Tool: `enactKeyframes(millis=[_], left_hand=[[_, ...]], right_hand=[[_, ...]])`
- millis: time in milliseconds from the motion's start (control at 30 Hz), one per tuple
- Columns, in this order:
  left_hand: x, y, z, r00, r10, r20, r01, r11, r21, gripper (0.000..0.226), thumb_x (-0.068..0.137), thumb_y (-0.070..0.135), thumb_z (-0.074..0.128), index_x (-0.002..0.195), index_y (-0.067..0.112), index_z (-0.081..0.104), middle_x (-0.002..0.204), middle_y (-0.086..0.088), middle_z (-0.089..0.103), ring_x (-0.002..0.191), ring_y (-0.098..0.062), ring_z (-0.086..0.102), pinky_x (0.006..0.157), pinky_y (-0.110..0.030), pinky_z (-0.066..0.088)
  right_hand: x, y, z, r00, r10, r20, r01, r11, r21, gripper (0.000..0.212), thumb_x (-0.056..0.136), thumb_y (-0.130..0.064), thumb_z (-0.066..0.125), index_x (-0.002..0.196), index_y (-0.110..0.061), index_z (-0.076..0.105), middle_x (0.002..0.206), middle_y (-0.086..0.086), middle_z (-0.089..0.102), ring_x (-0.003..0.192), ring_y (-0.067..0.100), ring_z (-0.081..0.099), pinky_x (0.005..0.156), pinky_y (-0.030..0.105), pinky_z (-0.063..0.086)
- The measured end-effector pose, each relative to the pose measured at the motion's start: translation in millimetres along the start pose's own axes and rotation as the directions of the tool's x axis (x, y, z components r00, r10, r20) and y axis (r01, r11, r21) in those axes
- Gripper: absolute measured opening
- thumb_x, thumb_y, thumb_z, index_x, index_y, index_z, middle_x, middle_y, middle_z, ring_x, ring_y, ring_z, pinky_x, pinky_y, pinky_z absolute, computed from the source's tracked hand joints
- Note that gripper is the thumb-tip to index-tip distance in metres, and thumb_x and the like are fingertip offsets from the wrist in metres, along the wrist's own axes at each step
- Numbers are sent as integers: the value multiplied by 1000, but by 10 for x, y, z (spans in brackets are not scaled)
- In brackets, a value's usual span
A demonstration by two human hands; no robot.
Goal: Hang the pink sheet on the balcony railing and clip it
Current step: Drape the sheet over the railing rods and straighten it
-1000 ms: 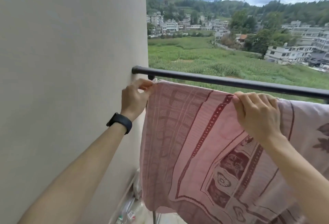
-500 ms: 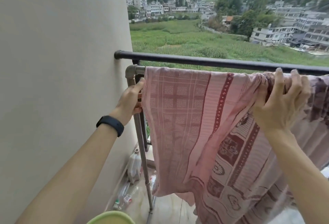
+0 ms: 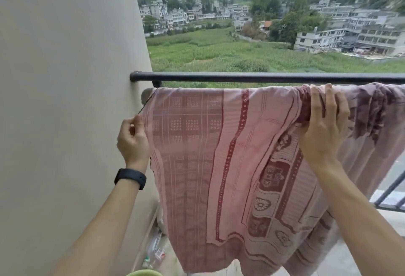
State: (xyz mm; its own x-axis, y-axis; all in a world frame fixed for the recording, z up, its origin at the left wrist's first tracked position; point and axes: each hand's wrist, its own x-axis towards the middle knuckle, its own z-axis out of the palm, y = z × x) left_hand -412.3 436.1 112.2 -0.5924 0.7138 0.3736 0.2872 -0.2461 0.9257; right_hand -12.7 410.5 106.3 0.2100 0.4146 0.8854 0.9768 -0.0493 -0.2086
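The sheet (image 3: pixel 197 155) is pale pink, with a checked grid of dotted squares on its left part, dark red dotted stripes down the middle, and maroon panels bearing pale flowers toward the frame's lower right. The railing (image 3: pixel 241 77) is black, the wall (image 3: pixel 65 78) at left plain beige, the wristband (image 3: pixel 130 178) black.

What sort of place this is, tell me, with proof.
Likely an upper-floor home balcony: a black railing meets a plain wall, a pink sheet hangs drying, and fields and houses lie below.
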Motion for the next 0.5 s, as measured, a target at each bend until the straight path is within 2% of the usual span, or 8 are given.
enactKeyframes(millis=[67, 167, 267, 333, 400, 500], left_hand=[[-192, -291, -8, 996, -85, 17, 85, 996, 37, 34, 100, 45, 49, 87, 15, 57, 70, 8, 55, 64, -10, 50, 61, -28, 38], [-236, -400, 37, 987, -142, 81, 138, 989, 44, 34, 100, 47, 46, 89, 17, 56, 76, 4, 59, 74, -19, 55, 61, -29, 41], [16, -317, 84, 964, -205, 171, 208, 978, 1, 29, 93, 50, 52, 97, 22, 59, 92, 3, 65, 91, -23, 63, 80, -38, 51], [232, -207, 77, 940, -215, 264, 246, 965, -89, 44, 86, 57, 53, 103, 17, 64, 101, -4, 70, 96, -28, 66, 88, -46, 52], [415, -25, 71, 892, -196, 408, 256, 962, -98, 55, 89, 61, 50, 107, 13, 70, 103, -9, 74, 92, -27, 69, 83, -43, 54], [651, 246, 92, 825, -167, 541, 213, 977, -24, 61, 85, 69, 52, 102, 16, 75, 97, -1, 76, 86, -19, 71, 78, -34, 57]], right_hand=[[-31, 70, -6, 999, -19, -42, 20, 999, 39, 67, 93, 0, 59, 154, -14, 34, 159, 12, 34, 145, 35, 27, 120, 44, 24], [-134, 53, -29, 1000, -5, 18, 3, 996, 91, 69, 95, -2, 59, 156, -11, 27, 163, 11, 26, 151, 30, 19, 124, 41, 16], [-200, -177, -59, 990, 101, 101, -97, 994, -44, 73, 97, -16, 53, 159, -16, 14, 167, 10, 11, 154, 30, 7, 124, 48, 9], [-189, -431, -76, 987, 144, 77, -139, 988, -66, 73, 91, -15, 49, 158, -14, 18, 166, 12, 11, 154, 32, 6, 123, 53, 4], [-139, -695, -81, 992, 72, 108, -72, 997, -1, 73, 84, -12, 50, 154, -13, 30, 166, 11, 14, 154, 29, 5, 121, 53, -1], [-7, -1084, -35, 984, -112, 138, 97, 989, 115, 58, 84, -19, 54, 141, -14, 46, 162, 7, 26, 153, 26, 14, 119, 55, 2]])
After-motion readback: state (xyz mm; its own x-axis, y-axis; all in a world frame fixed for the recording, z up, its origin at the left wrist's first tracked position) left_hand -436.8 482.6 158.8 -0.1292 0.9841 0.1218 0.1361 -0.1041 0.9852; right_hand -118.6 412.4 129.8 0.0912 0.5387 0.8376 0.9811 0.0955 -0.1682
